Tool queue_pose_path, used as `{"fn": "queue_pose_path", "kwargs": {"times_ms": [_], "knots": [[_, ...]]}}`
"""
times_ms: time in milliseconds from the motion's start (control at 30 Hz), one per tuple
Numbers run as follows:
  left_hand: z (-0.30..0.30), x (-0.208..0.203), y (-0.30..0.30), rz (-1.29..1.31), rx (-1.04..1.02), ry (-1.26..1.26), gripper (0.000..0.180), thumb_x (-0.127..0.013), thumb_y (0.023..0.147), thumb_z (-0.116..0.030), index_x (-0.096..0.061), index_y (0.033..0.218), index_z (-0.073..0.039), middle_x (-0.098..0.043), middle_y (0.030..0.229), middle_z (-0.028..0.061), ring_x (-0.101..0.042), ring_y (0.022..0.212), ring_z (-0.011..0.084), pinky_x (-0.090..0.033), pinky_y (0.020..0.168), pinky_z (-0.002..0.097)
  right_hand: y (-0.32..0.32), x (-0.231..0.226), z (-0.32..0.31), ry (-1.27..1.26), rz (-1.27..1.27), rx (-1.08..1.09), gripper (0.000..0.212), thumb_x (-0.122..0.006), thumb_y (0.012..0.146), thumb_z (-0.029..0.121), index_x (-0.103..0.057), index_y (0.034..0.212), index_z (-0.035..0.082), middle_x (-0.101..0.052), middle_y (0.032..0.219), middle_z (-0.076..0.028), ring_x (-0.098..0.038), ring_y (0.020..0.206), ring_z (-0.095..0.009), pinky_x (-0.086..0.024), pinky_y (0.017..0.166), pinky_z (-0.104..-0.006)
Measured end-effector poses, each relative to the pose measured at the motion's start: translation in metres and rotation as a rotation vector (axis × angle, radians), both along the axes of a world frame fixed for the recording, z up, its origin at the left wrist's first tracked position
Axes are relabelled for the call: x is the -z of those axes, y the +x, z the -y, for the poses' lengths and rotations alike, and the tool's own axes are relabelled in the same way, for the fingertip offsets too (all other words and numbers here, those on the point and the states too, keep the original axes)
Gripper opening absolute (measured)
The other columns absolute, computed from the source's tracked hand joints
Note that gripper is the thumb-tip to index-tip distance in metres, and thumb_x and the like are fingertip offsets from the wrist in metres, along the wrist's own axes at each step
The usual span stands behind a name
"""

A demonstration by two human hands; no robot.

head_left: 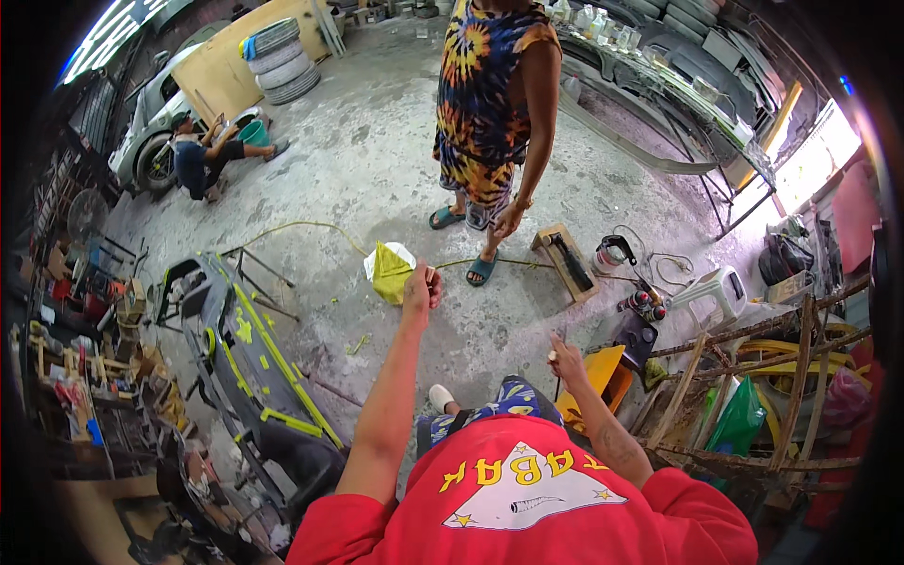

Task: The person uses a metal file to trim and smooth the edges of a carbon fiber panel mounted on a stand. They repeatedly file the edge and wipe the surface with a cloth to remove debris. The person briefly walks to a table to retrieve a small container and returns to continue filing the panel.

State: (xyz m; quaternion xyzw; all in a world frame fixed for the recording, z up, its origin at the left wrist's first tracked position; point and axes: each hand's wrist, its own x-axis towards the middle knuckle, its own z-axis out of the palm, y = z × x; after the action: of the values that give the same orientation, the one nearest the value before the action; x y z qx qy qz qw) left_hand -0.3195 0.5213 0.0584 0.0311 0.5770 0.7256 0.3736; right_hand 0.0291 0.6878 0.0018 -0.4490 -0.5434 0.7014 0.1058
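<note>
My left hand is held out ahead with its fingers closed. Against its left side is a folded yellow-green and white sheet, which it appears to grip by the right edge. My right hand is lower and to the right, its fingers curled together. A small pale bit shows at its fingertips, too small to name. On the left stands a dark grey car bumper with strips of yellow-green tape along it. It is nearest to my left forearm.
A person in tie-dye clothes stands just ahead. Another person sits by a silver car. A wooden box, a white stool and rusty metal frames are on the right. A cable crosses the concrete floor.
</note>
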Motion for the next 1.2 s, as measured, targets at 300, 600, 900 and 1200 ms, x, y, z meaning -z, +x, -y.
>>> {"fn": "queue_pose_path", "kwargs": {"times_ms": [300,600,900,1200], "knots": [[-0.073,-0.006,-0.084,-0.108,0.030,-0.127,0.041,-0.066,0.101,-0.046,-0.064,0.095,-0.005,-0.058,0.073,0.0025,-0.046,0.047,0.0084,-0.038,0.042,0.0266,-0.015,0.000,-0.014,-0.162,-0.084,0.281,0.054,-0.067,0.102,0.050,-0.058,0.071,0.007,-0.041,0.055,0.004,-0.036,0.042,-0.007,-0.026,0.041,-0.0261],[-0.113,-0.002,-0.116,-0.759,-0.045,-0.293,0.039,-0.074,0.097,-0.033,-0.061,0.117,-0.001,-0.071,0.095,0.0096,-0.063,0.068,0.0142,-0.053,0.064,0.0309,-0.074,-0.001,-0.078,-0.164,-0.077,0.061,0.052,-0.068,0.101,0.051,-0.061,0.074,0.007,-0.040,0.057,0.007,-0.033,0.045,-0.006,-0.023,0.045,-0.0275],[-0.156,-0.023,-0.134,-1.255,-0.076,-0.481,0.047,-0.072,0.094,-0.012,-0.055,0.137,-0.004,-0.073,0.102,0.0145,-0.065,0.103,0.0375,-0.053,0.087,0.0455,-0.126,0.007,-0.132,-0.196,-0.110,-0.092,0.051,-0.068,0.101,0.051,-0.062,0.072,0.009,-0.040,0.056,0.009,-0.034,0.045,-0.005,-0.022,0.045,-0.0275],[-0.195,-0.023,-0.120,-1.220,0.056,-0.546,0.065,-0.073,0.095,-0.021,-0.047,0.152,-0.004,-0.059,0.142,0.0244,-0.056,0.126,0.0441,-0.043,0.110,0.0496,-0.158,0.025,-0.166,-0.223,-0.108,-0.211,0.049,-0.068,0.102,0.049,-0.064,0.072,0.010,-0.046,0.058,0.007,-0.036,0.046,-0.005,-0.024,0.045,-0.0270]]}}
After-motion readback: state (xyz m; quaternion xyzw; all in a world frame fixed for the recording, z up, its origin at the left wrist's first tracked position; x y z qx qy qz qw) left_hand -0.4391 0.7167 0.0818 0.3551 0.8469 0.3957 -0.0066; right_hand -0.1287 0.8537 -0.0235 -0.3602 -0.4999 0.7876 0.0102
